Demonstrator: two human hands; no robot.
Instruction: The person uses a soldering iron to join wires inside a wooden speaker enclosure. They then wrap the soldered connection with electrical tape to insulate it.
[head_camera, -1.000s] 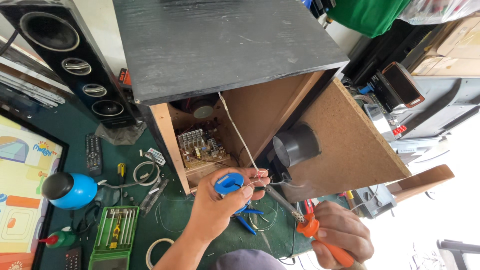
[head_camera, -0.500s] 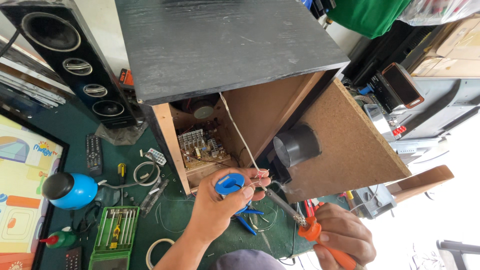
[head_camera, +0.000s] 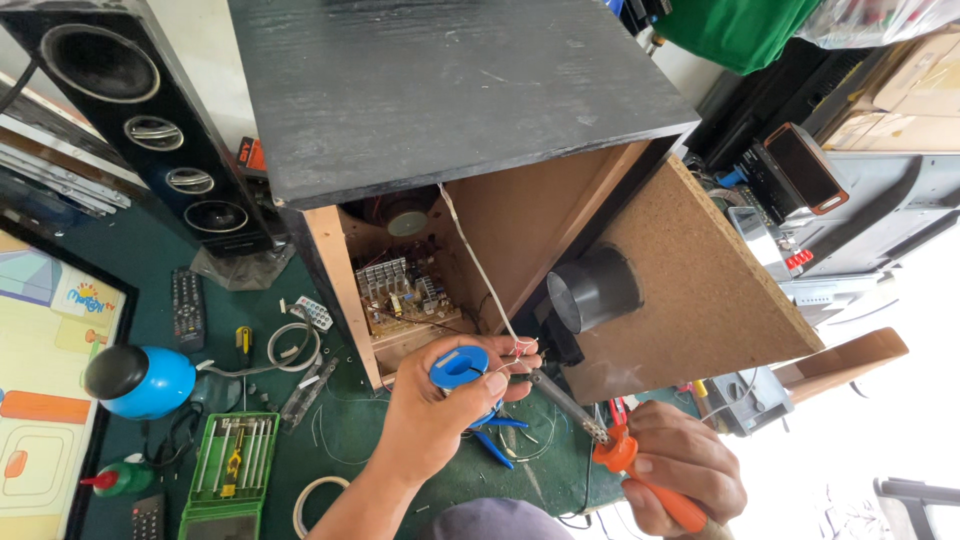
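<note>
The blue solder spool (head_camera: 459, 366) sits in the left hand (head_camera: 440, 410), whose fingers are curled closed around it, thumb on the near rim, just in front of the open back of the speaker cabinet (head_camera: 450, 110). A thin pale wire (head_camera: 480, 270) runs from inside the cabinet down to the fingertips of that hand, where a few fine strands meet. The right hand (head_camera: 680, 470) is closed around the orange handle of a soldering iron (head_camera: 600, 425), lower and to the right; the iron's metal shaft slants up and left so that its tip lies just beside the left fingers and the wire ends. Whether the tip actually touches the wire cannot be told. Inside the cabinet a green circuit board (head_camera: 405, 295) with a ribbed metal heatsink lies on a wooden ledge. The cabinet's particle-board back panel (head_camera: 700, 290) hangs open to the right, with a grey port tube (head_camera: 595, 290) sticking out of it. Under the left hand, blue-handled pliers (head_camera: 495, 435) rest on the green worktop (head_camera: 350, 430). Farther left on the worktop are a green tool case (head_camera: 230, 465) holding small drivers, a roll of tape (head_camera: 315, 500), a coiled white cable (head_camera: 290, 345), a black remote control (head_camera: 187, 310) and a blue round device with a black top (head_camera: 140, 380). A tall black tower speaker (head_camera: 140, 120) leans at the upper left.
</note>
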